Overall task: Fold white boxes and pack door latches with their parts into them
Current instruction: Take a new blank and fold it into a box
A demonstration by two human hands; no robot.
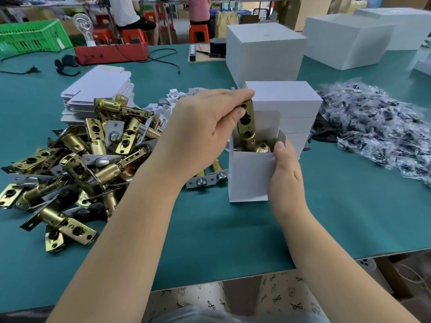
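Note:
A small white box (248,177) stands upright on the green table, its top open. My right hand (285,173) grips its right side, thumb on the rim. My left hand (205,127) pinches the top end of a brass door latch (246,127) that stands upright, its lower part inside the box. To the left lies a heap of brass latches (77,164) with silver faceplates. Flat white box blanks (98,89) are stacked behind that heap. A stack of closed small white boxes (286,106) stands right behind the open one.
A pile of clear bags with dark parts (375,127) lies at the right. Large white cartons (265,52) stand at the back, near a red tray (112,53) and a green crate (32,36). People sit on stools beyond. The table's front edge (233,279) is close to me.

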